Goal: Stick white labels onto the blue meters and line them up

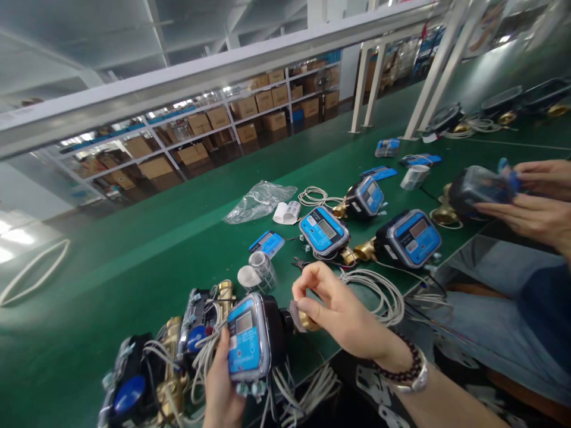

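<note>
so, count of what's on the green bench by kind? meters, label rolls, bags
Blue-faced meters: 6, one in the left hand with the right hand at its brass end, three lying on the bench, one at the near edge, one in a co-worker's hands
Label rolls: 3
Clear plastic bags: 1
Total: 10
</note>
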`<state>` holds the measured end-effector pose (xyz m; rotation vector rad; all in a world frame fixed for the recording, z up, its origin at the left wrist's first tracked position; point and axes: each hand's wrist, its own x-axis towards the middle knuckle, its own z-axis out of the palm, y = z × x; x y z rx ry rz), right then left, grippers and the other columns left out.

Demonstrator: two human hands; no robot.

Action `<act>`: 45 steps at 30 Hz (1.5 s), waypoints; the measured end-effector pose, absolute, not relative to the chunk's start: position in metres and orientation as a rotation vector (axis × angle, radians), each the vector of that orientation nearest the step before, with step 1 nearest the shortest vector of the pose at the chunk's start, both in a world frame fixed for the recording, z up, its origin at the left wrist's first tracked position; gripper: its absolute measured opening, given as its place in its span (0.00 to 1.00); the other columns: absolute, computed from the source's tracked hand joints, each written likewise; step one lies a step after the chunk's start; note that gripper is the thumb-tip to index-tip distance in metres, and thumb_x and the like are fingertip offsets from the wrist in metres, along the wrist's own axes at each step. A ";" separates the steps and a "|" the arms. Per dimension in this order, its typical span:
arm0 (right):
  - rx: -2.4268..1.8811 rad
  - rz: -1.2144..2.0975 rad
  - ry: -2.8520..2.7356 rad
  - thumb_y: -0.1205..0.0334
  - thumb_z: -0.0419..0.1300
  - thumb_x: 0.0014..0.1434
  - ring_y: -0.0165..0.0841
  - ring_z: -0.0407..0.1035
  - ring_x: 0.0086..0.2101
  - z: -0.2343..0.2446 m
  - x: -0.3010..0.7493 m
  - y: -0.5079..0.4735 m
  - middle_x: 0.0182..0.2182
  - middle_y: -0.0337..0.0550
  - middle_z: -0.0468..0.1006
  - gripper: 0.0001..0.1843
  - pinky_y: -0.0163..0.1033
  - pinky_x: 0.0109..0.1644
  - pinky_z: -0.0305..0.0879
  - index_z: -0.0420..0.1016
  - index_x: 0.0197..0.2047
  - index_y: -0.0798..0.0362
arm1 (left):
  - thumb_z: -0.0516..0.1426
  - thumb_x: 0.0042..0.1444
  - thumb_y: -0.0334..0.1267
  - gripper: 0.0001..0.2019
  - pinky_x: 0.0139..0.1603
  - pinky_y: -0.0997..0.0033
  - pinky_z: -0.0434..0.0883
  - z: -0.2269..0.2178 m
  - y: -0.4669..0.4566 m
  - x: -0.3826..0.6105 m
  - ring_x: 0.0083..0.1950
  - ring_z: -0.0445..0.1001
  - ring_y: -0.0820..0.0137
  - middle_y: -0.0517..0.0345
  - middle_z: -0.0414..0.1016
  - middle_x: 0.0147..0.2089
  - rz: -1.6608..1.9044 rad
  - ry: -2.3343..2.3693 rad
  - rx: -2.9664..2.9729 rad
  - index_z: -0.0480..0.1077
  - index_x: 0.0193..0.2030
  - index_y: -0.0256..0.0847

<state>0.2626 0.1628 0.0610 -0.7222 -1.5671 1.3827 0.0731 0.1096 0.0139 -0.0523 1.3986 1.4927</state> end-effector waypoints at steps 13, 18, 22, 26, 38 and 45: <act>-0.888 1.353 -1.800 0.74 0.54 0.56 0.29 0.65 0.34 0.067 0.249 0.168 0.30 0.35 0.67 0.09 0.36 0.37 0.60 0.59 0.36 0.51 | 0.46 0.65 0.30 0.14 0.32 0.72 0.78 0.016 0.112 0.072 0.25 0.78 0.69 0.52 0.79 0.26 1.500 1.339 -0.002 0.71 0.36 0.31; -0.876 1.264 -1.836 0.75 0.55 0.56 0.30 0.66 0.33 0.065 0.249 0.167 0.29 0.34 0.68 0.10 0.38 0.40 0.61 0.59 0.36 0.51 | 0.45 0.65 0.30 0.16 0.24 0.79 0.74 0.016 0.114 0.073 0.21 0.76 0.73 0.53 0.79 0.25 1.513 1.352 -0.018 0.72 0.34 0.31; -0.874 1.193 -1.859 0.76 0.55 0.56 0.30 0.66 0.34 0.063 0.247 0.168 0.29 0.34 0.68 0.11 0.38 0.41 0.61 0.59 0.35 0.51 | 0.45 0.65 0.30 0.19 0.22 0.80 0.73 0.018 0.114 0.074 0.18 0.74 0.74 0.56 0.77 0.22 1.533 1.359 -0.031 0.72 0.29 0.32; -0.876 1.140 -1.884 0.77 0.55 0.55 0.30 0.66 0.34 0.063 0.247 0.169 0.30 0.34 0.68 0.12 0.38 0.42 0.60 0.59 0.35 0.51 | 0.44 0.65 0.30 0.20 0.21 0.80 0.72 0.021 0.115 0.075 0.18 0.74 0.74 0.56 0.77 0.22 1.527 1.374 -0.038 0.73 0.27 0.33; -0.881 0.993 -2.064 0.64 0.70 0.47 0.36 0.66 0.42 0.061 0.251 0.168 0.41 0.42 0.72 0.28 0.44 0.49 0.63 0.64 0.49 0.52 | 0.44 0.65 0.32 0.18 0.33 0.77 0.76 0.016 0.114 0.072 0.24 0.77 0.73 0.54 0.79 0.26 1.506 1.352 -0.008 0.74 0.32 0.32; -0.888 1.173 -2.277 0.50 0.74 0.37 0.45 0.68 0.45 0.069 0.247 0.194 0.45 0.48 0.75 0.40 0.47 0.49 0.65 0.72 0.52 0.56 | 0.46 0.65 0.33 0.15 0.39 0.69 0.78 0.014 0.112 0.071 0.32 0.80 0.65 0.51 0.78 0.25 1.452 1.357 -0.008 0.73 0.38 0.31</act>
